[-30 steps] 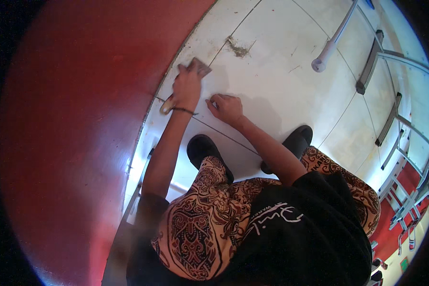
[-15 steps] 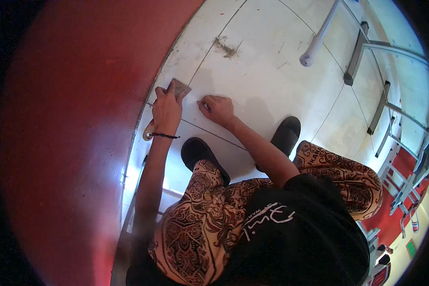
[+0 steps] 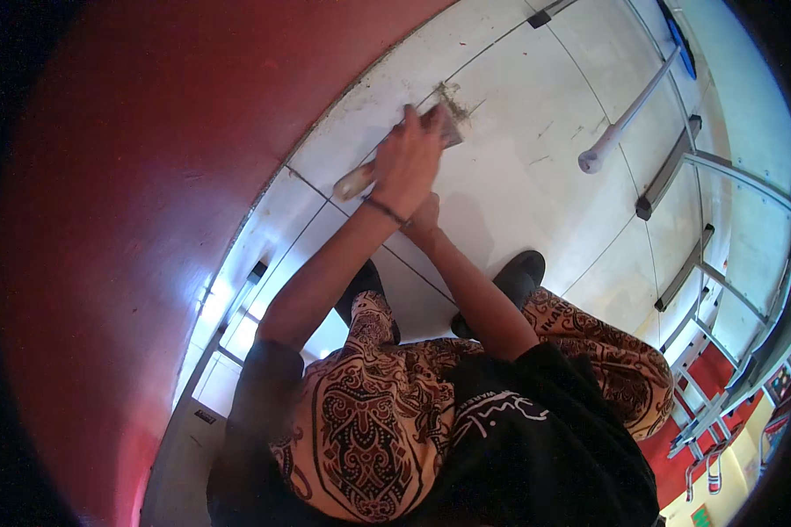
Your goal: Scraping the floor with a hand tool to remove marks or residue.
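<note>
My left hand [image 3: 409, 162] is closed around a scraper, slightly blurred by motion. The scraper's flat, dirty metal blade [image 3: 452, 133] sticks out past the fingertips, low over the white floor tiles. Its pale handle [image 3: 353, 183] shows on the other side of the hand, toward the wall. A patch of dark, crumbly dirt [image 3: 454, 98] lies on the tiles just beyond the blade. Right behind the left wrist is my right hand [image 3: 424, 213], largely covered by it. The right fingers are hidden, so what they hold does not show.
A red wall [image 3: 149, 176] rises along the left, its base edged with grime. On the right, a pale pole [image 3: 602, 147] with a rounded end lies near metal furniture legs with dark feet [image 3: 668, 171]. My dark shoes [image 3: 518, 276] stand on the tiles below my hands.
My left hand has carried the scraper away from the wall base, forward and right to the dirt patch. The right hand, a visible fist before, is now mostly behind the left wrist.
</note>
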Action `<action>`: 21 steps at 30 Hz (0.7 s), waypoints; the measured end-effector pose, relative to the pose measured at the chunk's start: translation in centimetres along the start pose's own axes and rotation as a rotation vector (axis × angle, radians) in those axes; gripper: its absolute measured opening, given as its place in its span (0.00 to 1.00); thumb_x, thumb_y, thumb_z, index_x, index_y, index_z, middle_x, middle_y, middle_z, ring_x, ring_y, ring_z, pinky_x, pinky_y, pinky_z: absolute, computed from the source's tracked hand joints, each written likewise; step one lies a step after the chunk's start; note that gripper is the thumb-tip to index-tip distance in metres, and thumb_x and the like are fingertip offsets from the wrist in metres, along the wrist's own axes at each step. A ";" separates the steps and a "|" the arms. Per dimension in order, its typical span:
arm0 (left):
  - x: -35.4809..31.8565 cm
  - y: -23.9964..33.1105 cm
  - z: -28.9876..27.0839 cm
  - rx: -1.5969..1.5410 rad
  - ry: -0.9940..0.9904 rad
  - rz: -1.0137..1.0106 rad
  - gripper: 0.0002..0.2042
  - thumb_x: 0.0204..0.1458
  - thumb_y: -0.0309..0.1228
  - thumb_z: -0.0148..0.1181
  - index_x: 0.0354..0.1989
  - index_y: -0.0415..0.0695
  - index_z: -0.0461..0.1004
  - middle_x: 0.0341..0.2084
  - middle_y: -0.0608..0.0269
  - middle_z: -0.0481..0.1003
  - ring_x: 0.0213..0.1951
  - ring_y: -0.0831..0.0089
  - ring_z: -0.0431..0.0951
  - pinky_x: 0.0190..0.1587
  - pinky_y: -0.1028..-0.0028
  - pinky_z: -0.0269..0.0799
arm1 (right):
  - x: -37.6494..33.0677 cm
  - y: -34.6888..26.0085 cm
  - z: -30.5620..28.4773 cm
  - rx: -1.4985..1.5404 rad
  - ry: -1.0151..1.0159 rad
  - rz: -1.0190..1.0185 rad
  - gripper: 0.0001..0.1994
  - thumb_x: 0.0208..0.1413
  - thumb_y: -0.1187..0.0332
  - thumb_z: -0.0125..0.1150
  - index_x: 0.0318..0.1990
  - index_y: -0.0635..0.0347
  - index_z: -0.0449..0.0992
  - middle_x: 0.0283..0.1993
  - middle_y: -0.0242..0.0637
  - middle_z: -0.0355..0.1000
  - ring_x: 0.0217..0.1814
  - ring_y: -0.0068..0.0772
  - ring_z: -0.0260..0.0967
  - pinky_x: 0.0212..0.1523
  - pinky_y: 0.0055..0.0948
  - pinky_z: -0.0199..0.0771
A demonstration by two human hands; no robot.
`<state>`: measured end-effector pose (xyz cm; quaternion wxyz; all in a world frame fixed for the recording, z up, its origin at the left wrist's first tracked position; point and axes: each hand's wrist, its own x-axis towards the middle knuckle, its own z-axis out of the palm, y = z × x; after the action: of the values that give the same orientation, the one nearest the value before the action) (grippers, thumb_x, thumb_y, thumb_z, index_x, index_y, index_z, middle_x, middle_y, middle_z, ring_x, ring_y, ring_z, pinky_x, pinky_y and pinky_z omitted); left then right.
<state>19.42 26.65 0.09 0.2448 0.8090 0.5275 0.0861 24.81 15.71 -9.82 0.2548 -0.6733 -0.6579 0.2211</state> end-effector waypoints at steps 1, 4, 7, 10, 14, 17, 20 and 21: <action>-1.1 -0.9 -0.6 0.027 0.043 -0.015 0.20 0.50 0.35 0.57 0.53 0.48 0.67 0.39 0.49 0.66 0.32 0.54 0.77 0.31 0.62 0.77 | 0.1 -0.1 0.0 -0.034 0.013 -0.044 0.10 0.40 0.59 0.66 0.23 0.54 0.75 0.19 0.36 0.72 0.19 0.37 0.71 0.20 0.35 0.69; -3.1 -5.0 -1.2 0.070 -0.032 -0.229 0.21 0.53 0.39 0.55 0.56 0.51 0.65 0.40 0.47 0.65 0.34 0.49 0.76 0.35 0.57 0.75 | 0.3 -0.4 0.0 -0.024 0.000 -0.027 0.09 0.45 0.61 0.64 0.24 0.54 0.73 0.21 0.34 0.72 0.21 0.38 0.71 0.21 0.36 0.70; -2.5 -7.5 -0.1 0.106 -0.122 -0.371 0.20 0.53 0.41 0.54 0.55 0.53 0.67 0.40 0.46 0.66 0.35 0.47 0.76 0.36 0.57 0.75 | 0.3 -0.7 -0.3 0.020 -0.020 -0.001 0.08 0.48 0.63 0.61 0.25 0.54 0.72 0.23 0.34 0.73 0.22 0.39 0.72 0.22 0.37 0.71; 0.3 -7.1 1.4 -0.001 -0.049 -0.266 0.20 0.54 0.43 0.54 0.54 0.51 0.68 0.39 0.46 0.67 0.36 0.46 0.76 0.37 0.55 0.75 | 0.3 -1.1 -0.7 0.026 -0.018 -0.019 0.07 0.49 0.64 0.60 0.25 0.54 0.72 0.23 0.33 0.72 0.22 0.39 0.71 0.22 0.36 0.71; 3.4 -5.1 2.4 0.003 0.026 -0.224 0.19 0.53 0.36 0.55 0.54 0.49 0.67 0.40 0.44 0.66 0.37 0.46 0.76 0.38 0.56 0.75 | 1.0 -1.9 -1.0 0.068 0.009 0.094 0.07 0.51 0.65 0.59 0.25 0.56 0.72 0.22 0.35 0.72 0.20 0.40 0.70 0.23 0.37 0.70; 3.1 -5.7 1.8 -0.127 0.014 -0.203 0.21 0.51 0.34 0.55 0.55 0.48 0.66 0.40 0.42 0.68 0.40 0.46 0.75 0.44 0.56 0.72 | 2.0 -3.3 -0.2 0.230 0.299 0.524 0.09 0.53 0.64 0.58 0.26 0.57 0.73 0.16 0.32 0.68 0.17 0.28 0.69 0.19 0.31 0.68; -1.1 -7.6 0.5 -0.347 0.140 -0.200 0.24 0.49 0.33 0.59 0.55 0.42 0.67 0.39 0.41 0.73 0.40 0.49 0.76 0.44 0.59 0.71 | 3.1 -5.0 0.3 0.999 0.332 0.813 0.15 0.59 0.61 0.52 0.28 0.65 0.72 0.19 0.36 0.68 0.17 0.27 0.67 0.22 0.30 0.68; -2.9 -8.5 -0.3 -0.317 0.126 -0.181 0.24 0.49 0.33 0.59 0.55 0.42 0.67 0.39 0.41 0.73 0.40 0.49 0.76 0.44 0.59 0.71 | 3.1 -6.0 0.7 1.452 0.304 0.903 0.16 0.60 0.61 0.51 0.29 0.66 0.73 0.21 0.40 0.68 0.17 0.27 0.66 0.24 0.33 0.68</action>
<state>11.13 26.94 -3.46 0.3425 0.7026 0.5920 0.1963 19.84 18.91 -6.43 0.5945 -0.5632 0.0173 0.5737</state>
